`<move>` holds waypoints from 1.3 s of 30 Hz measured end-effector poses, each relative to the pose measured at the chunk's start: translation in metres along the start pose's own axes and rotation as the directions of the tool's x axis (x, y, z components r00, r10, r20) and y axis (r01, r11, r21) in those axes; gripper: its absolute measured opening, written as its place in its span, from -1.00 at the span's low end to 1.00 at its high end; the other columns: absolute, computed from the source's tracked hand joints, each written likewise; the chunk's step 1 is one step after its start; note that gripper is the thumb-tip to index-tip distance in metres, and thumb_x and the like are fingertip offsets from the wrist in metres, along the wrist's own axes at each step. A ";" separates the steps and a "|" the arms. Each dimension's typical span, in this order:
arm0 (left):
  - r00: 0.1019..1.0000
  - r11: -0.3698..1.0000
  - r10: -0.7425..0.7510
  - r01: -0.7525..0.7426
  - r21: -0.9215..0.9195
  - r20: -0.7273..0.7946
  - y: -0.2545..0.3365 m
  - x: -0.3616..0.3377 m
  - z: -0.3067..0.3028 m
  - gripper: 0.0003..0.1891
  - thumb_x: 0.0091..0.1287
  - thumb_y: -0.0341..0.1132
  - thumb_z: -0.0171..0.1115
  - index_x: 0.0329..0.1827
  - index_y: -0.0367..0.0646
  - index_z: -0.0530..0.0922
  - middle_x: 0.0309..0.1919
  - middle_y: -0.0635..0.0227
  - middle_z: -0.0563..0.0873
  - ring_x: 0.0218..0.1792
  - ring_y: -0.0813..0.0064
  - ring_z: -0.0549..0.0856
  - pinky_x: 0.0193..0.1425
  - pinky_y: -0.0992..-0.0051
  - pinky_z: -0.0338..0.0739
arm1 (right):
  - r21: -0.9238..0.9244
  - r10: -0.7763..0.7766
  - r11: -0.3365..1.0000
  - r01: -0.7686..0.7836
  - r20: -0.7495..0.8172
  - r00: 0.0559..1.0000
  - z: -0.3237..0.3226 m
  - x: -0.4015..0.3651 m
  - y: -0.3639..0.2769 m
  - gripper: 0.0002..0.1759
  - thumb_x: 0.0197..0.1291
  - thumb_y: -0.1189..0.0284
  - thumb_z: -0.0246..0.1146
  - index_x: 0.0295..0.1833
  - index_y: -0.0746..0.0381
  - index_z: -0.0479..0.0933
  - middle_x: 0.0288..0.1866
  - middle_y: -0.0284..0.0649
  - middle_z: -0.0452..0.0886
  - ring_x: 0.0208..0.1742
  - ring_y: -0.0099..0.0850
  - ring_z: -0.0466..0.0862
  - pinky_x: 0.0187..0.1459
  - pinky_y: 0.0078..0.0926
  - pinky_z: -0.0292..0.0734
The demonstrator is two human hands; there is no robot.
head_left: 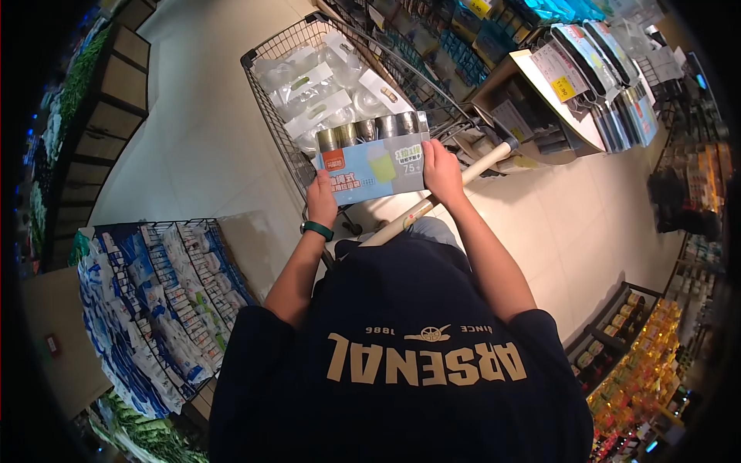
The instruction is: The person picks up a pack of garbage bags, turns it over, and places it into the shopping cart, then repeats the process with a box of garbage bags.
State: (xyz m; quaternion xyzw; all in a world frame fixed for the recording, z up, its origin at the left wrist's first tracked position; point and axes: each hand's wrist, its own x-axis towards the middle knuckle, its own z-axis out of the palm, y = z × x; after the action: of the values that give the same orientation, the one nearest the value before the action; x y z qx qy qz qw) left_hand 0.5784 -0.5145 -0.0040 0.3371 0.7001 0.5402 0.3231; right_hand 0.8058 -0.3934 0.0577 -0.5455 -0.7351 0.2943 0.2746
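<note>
Between my two hands is a pack of garbage bag rolls (369, 166), with a blue and grey printed front and several dark rolls showing along its top. My left hand (321, 197) grips its left end, a dark green band on the wrist. At the right end, the fingers of my right hand (442, 171) are closed round the edge. Just beyond the pack stands a wire shopping cart (266, 99), holding clear plastic packages (320, 89) with white labels. The cart's pale handle (486, 160) runs below my right hand.
A shelf display (567, 85) with hanging packs and price tags stands right of the cart. Racks of blue and white packets (158, 309) are at lower left. Yellow-orange goods (637, 363) fill a shelf at lower right. Pale tiled floor (189, 100) runs between them.
</note>
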 end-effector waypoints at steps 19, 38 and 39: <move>0.997 0.997 -0.076 0.076 0.001 -0.011 0.000 0.002 0.003 -0.32 0.56 0.13 -0.17 -0.17 -0.42 0.64 -0.37 0.18 0.72 -0.32 0.44 0.61 -0.11 0.39 0.50 | 0.152 0.052 0.988 -0.033 -0.126 0.991 -0.004 -0.009 0.000 -0.72 0.43 0.29 0.07 -0.10 0.31 0.52 -0.33 0.11 0.65 -0.24 0.11 0.65 -0.18 -0.09 0.52; 0.992 0.978 -0.130 0.128 -0.165 -0.002 0.000 0.006 0.002 -0.40 0.55 0.05 -0.06 -0.19 -0.41 0.69 -0.36 0.29 0.75 -0.34 0.57 0.64 -0.15 0.48 0.53 | 0.177 0.003 0.984 0.027 -0.166 0.986 -0.004 -0.010 0.003 -0.74 0.35 0.43 -0.01 -0.03 0.30 0.54 -0.32 0.17 0.63 -0.22 0.12 0.65 -0.14 -0.09 0.51; 0.990 0.978 -0.138 0.136 -0.160 -0.003 0.002 0.005 0.002 -0.41 0.55 0.04 -0.06 -0.19 -0.40 0.69 -0.36 0.29 0.75 -0.34 0.58 0.64 -0.16 0.49 0.53 | 0.178 0.002 0.984 0.028 -0.167 0.986 -0.005 -0.010 0.002 -0.74 0.35 0.43 -0.01 -0.03 0.30 0.54 -0.32 0.17 0.63 -0.22 0.12 0.65 -0.14 -0.09 0.51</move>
State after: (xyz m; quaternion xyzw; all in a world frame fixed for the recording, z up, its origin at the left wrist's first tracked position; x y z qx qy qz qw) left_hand 0.5772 -0.5092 -0.0026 0.2574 0.6784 0.5734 0.3805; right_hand 0.8135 -0.4020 0.0590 -0.5362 -0.6837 0.3112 0.3850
